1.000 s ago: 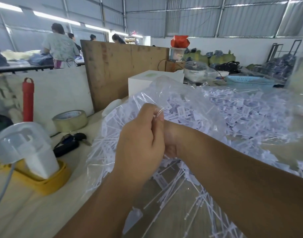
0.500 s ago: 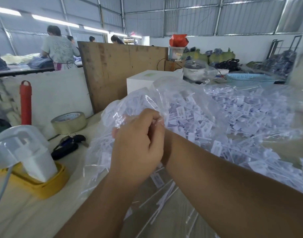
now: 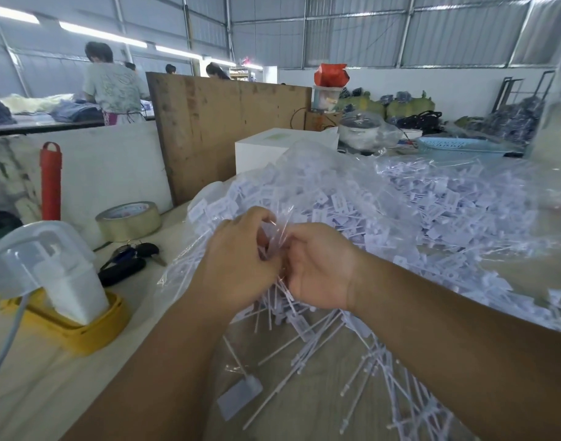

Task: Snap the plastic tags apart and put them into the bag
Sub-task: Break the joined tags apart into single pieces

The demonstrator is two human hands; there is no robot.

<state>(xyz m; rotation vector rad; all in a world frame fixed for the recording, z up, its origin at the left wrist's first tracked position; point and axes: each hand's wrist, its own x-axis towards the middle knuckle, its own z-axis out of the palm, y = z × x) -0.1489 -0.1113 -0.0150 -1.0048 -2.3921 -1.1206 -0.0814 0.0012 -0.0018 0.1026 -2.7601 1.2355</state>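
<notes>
The clear bag (image 3: pixel 352 192) sprawls across my table (image 3: pixel 43 377), stuffed with white plastic tags (image 3: pixel 432 218) lying every which way. More tags spill loose below my wrists, their thin stems mostly slanting up toward my hands. My left hand (image 3: pixel 237 265) and right hand (image 3: pixel 320 265) meet at the bag's crinkled film, fingers curled, pinching it between them. One tag (image 3: pixel 241 397) lies flat nearest me, stem pointing away.

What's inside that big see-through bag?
The clear bag holds a big heap of white plastic tags with thin stems. Both hands, left hand and right hand, pinch its crinkled edge. The heap's bottom is hidden.
</notes>
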